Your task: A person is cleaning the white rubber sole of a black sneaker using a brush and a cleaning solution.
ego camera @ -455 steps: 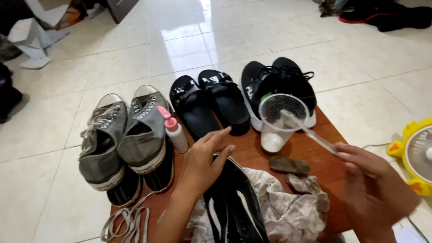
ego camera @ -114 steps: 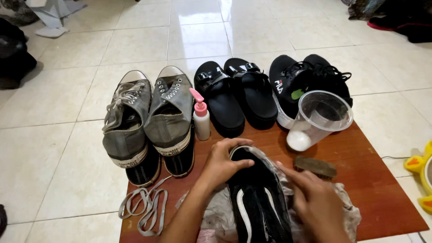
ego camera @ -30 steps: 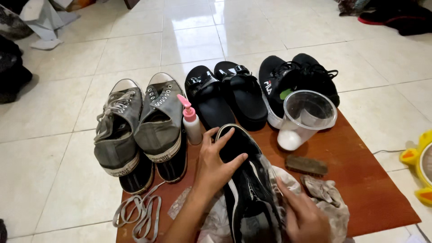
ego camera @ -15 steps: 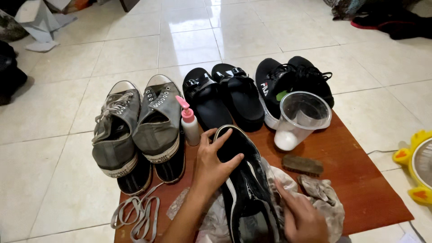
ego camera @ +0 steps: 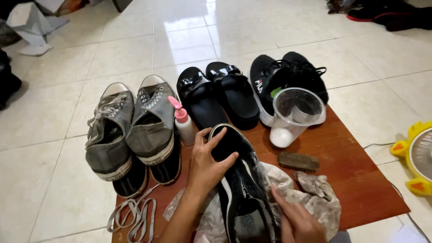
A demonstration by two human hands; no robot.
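Left hand (ego camera: pixel 208 164) grips the toe of a black sneaker (ego camera: pixel 240 189), fingers curled over its top, thumb on the near side. Right hand (ego camera: pixel 299 220) presses flat against the sneaker's right flank, fingers mostly straight, gripping nothing else. Sneaker lies on a crumpled rag (ego camera: pixel 306 193) on a brown wooden board (ego camera: pixel 360 180). Left to right: loose laces (ego camera: pixel 132 213), grey canvas shoes (ego camera: pixel 130 128), pink-capped bottle (ego camera: pixel 183 121), black slides (ego camera: pixel 218 96), clear plastic cup (ego camera: pixel 294 114), brush (ego camera: pixel 298 161), yellow fan (ego camera: pixel 418 155).

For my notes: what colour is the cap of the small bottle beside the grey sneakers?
Pink; the bottle itself is white. Head view.
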